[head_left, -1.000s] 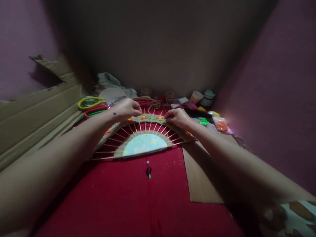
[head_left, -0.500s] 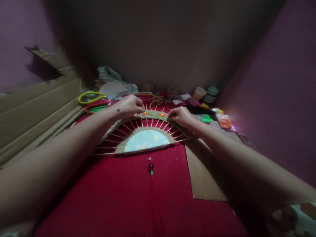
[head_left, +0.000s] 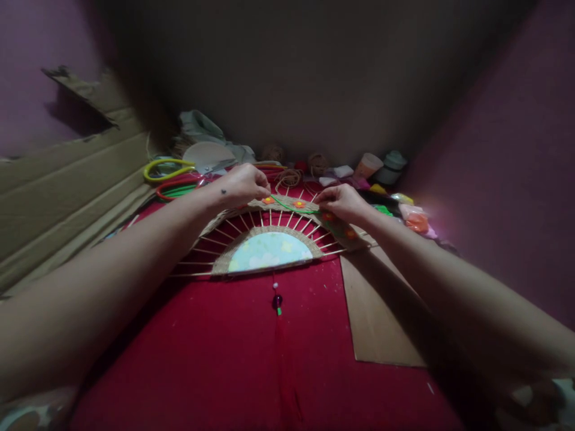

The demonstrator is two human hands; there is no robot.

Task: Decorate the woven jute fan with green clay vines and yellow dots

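Observation:
A thin green strand (head_left: 290,207) spans between my two hands, sagging a little over the woven outer band of a half-round fan (head_left: 269,251). My left hand (head_left: 247,182) pinches its left end above the band. At the right, my right hand (head_left: 344,202) has thumb and fingers closed on the other end. Orange flowers with yellow middles, such as this flower (head_left: 299,205), dot the band. Thin sticks radiate from the fan's pale blue floral centre. A dark bead (head_left: 277,301) with a red tassel (head_left: 283,359) hangs from its lower edge.
Yellow-handled scissors (head_left: 168,170) and red-handled ones lie back left, near a cardboard sheet (head_left: 76,203). Twine balls, a paper cup (head_left: 368,166), a jar (head_left: 392,167) and bagged coloured clay (head_left: 415,220) line the back. A flat cardboard piece (head_left: 377,317) lies right on the red surface (head_left: 215,353).
My right hand has lifted slightly and shifted right, uncovering more flowers on the band. The green strand now sags more between my hands. The whole view has shifted slightly.

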